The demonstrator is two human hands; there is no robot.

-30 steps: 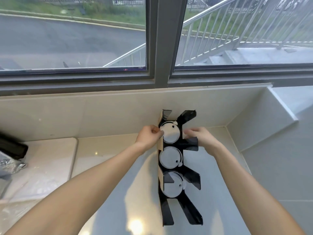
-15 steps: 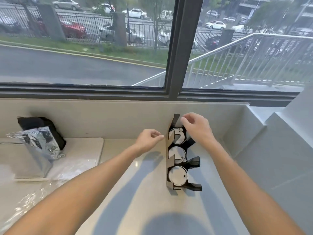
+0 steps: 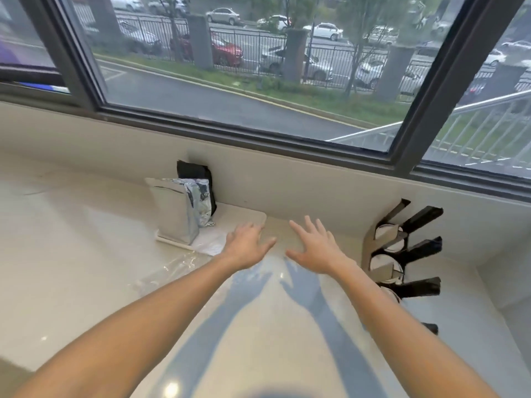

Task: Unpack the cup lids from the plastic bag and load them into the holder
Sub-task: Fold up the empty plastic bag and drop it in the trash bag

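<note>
Two bare hands hang over the pale counter (image 3: pixel 86 268), palms down and fingers spread, and neither holds anything. The left hand (image 3: pixel 247 245) is just above the near corner of a white mat (image 3: pixel 238 218), its fingertips close to the mat's edge, though whether they touch cannot be told because the hand is a little blurred. The right hand (image 3: pixel 314 248) is just beside it, wide open, with a narrow gap between the two thumbs. Both forearms throw bluish shadows on the glossy top. To the right, well apart from the right hand, the black holder (image 3: pixel 413 254) stands near the back wall with its prongs pointing right. White lids (image 3: pixel 385 265) sit in its slots, at least two of them, and a lower one is partly hidden by the right forearm. On the left a crumpled clear bag (image 3: pixel 172 268) lies flat on the counter, touching the front of the mat. A silver pouch (image 3: pixel 179 211) stands upright on the mat, and a black packet (image 3: pixel 195 173) stands behind it against the wall. A dark-framed window (image 3: pixel 258 133) runs along the top of the wall.
</note>
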